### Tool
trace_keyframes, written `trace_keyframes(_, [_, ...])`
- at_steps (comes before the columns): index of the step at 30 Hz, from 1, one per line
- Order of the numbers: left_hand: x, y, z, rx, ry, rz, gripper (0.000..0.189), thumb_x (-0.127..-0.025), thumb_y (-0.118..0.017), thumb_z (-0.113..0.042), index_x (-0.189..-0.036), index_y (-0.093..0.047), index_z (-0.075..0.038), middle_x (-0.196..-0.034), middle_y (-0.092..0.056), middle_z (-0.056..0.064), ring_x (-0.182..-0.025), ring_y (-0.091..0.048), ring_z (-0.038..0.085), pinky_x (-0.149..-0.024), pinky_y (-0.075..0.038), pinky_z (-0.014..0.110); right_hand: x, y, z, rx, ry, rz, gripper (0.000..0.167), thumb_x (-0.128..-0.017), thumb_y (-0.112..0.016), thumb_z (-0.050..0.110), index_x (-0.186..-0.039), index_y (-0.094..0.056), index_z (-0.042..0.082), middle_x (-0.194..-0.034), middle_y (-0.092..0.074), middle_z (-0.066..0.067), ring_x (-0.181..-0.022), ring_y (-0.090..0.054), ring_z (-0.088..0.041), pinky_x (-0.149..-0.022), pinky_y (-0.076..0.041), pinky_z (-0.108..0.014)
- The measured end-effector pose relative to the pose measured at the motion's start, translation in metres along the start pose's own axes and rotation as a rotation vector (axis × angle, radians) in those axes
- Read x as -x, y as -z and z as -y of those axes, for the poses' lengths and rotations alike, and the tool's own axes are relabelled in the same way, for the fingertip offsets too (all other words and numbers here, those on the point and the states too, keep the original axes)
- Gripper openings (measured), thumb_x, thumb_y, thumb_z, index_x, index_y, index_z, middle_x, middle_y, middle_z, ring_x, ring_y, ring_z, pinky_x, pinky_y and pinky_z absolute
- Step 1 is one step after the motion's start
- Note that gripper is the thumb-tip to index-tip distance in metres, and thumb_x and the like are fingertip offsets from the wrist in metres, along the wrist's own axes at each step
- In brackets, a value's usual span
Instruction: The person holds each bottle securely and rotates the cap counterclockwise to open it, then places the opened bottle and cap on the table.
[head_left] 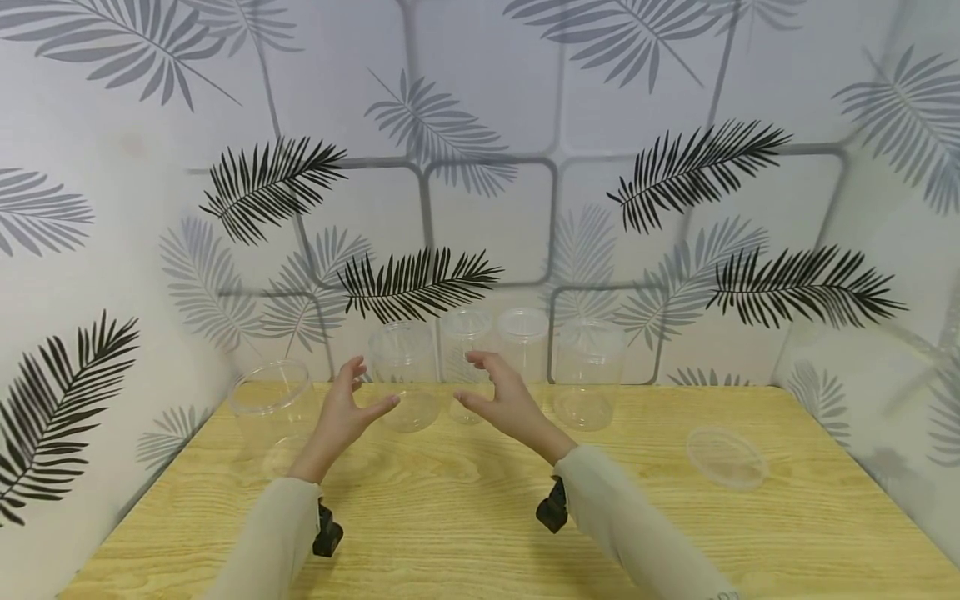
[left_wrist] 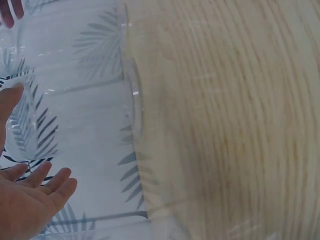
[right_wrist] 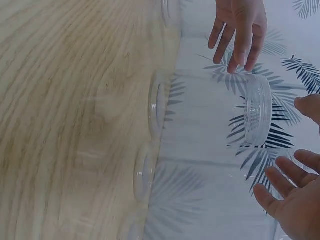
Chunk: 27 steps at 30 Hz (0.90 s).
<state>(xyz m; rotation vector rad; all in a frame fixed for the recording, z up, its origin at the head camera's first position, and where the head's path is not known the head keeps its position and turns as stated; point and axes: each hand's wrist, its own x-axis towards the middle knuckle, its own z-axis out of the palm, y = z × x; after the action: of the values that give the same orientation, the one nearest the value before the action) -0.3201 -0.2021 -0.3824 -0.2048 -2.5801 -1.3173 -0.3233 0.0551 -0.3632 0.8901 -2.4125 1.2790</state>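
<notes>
A clear plastic jar with a clear lid [head_left: 405, 367] stands upright near the wall, between my two hands. Just left of it is my left hand [head_left: 347, 417], fingers raised and thumb spread apart, holding nothing. My right hand [head_left: 513, 408] reaches in from the right, fingers and thumb parted, in front of a narrower lidded jar [head_left: 467, 329]. The right wrist view shows the wide jar's lid [right_wrist: 259, 111], with my left hand [right_wrist: 241, 32] close above its side and my right hand [right_wrist: 295, 195] apart from it. Neither hand appears to grip a jar.
Another narrow lidded jar [head_left: 523, 327] and a wide lidded jar [head_left: 590, 371] stand along the wall. A lidless clear jar [head_left: 272, 400] is at the left. One clear round lid [head_left: 727, 457] lies flat at the right of the wooden table [head_left: 450, 533].
</notes>
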Motion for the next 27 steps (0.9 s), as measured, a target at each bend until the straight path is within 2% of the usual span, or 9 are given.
trace_keyframes(9, [-0.008, -0.008, 0.011, -0.005, 0.051, -0.008, 0.087, -0.081, -0.069, -0.032, -0.144, -0.015, -0.004, -0.143, -0.029, 0.022, -0.129, -0.031, 0.042, -0.101, -0.036, 0.054, -0.01, -0.029, -0.001, -0.085, -0.056, -0.032, 0.056, -0.086, -0.064, 0.025, -0.133, -0.041, 0.005, -0.133, -0.046, -0.013, -0.122, -0.043, -0.028, -0.101, -0.038, -0.046])
trace_keyframes(18, [-0.015, -0.01, 0.017, 0.013, 0.065, 0.038, 0.088, -0.081, -0.068, -0.035, -0.144, -0.015, -0.003, -0.144, -0.028, 0.023, -0.131, -0.028, 0.043, -0.103, -0.033, 0.054, -0.021, -0.051, 0.004, -0.148, -0.062, -0.104, 0.054, -0.086, -0.063, 0.021, -0.13, -0.042, -0.001, -0.13, -0.048, -0.018, -0.119, -0.047, -0.032, -0.098, -0.041, -0.047])
trace_keyframes(27, [-0.025, -0.008, 0.023, 0.008, 0.068, 0.082, 0.092, -0.08, -0.069, -0.035, -0.144, -0.01, -0.004, -0.145, -0.026, 0.023, -0.132, -0.026, 0.043, -0.105, -0.031, 0.054, -0.027, -0.067, 0.012, -0.166, -0.142, -0.191, 0.054, -0.088, -0.061, 0.022, -0.132, -0.04, -0.001, -0.13, -0.048, -0.018, -0.119, -0.047, -0.033, -0.095, -0.044, -0.046])
